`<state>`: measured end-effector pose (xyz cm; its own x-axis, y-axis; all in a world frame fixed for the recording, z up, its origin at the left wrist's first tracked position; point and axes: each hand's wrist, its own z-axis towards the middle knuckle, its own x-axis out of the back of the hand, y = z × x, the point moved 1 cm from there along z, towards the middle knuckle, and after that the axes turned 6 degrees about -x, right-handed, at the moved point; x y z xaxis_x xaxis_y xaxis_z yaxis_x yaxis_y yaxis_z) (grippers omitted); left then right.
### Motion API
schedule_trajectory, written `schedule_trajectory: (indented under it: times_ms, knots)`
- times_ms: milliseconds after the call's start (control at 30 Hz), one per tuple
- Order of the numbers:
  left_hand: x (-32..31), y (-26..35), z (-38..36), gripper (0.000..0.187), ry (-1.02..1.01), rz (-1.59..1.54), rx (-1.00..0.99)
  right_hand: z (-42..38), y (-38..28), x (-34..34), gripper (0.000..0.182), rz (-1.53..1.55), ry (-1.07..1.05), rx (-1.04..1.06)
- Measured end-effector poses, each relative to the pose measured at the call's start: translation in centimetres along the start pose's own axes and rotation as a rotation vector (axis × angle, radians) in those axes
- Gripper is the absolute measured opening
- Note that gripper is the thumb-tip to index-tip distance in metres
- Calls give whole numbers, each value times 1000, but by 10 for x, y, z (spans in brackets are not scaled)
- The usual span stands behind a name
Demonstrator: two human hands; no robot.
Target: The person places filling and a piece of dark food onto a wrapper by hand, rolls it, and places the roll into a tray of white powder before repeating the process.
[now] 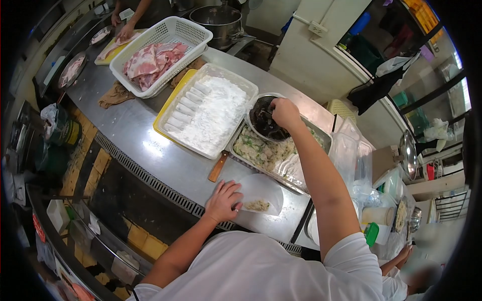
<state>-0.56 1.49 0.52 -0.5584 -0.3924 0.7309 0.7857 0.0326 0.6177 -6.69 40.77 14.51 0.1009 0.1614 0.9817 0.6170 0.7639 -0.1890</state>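
My left hand (pixel 223 201) rests on the steel counter at the left edge of a thin, pale round wrapper (pixel 273 193), fingers bent and apart. A small mound of pale filling (pixel 257 205) lies on the wrapper near my thumb. My right hand (pixel 287 115) reaches into a bowl (pixel 249 122) of dark, shiny food pieces (pixel 266 118), its fingers closed down among them; the fingertips are partly hidden. That bowl sits on a metal tray of green-flecked filling (pixel 251 148). A wooden-handled knife (pixel 218 168) lies between my left hand and a tub.
The white tub (pixel 213 118) holds white powder and a row of rolled pieces (pixel 186 108). Beyond it stands a white basket (pixel 193 37) of raw meat (pixel 153 62). Another person's hands (pixel 125 30) are at a yellow board. Clear containers (pixel 351 155) stand at right.
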Motion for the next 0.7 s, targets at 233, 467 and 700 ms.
schedule_trajectory:
  times_ms: [233,467,700]
  knots:
    - [1,0,1,30,4,-14,1,16,7,-13,26,-179,-84,-13]
    - [2,1,1,31,6,-20,4,18,13,-13,25,-205,-35,-45]
    - [2,2,2,31,3,-19,0,19,19,-10,28,-47,71,-137]
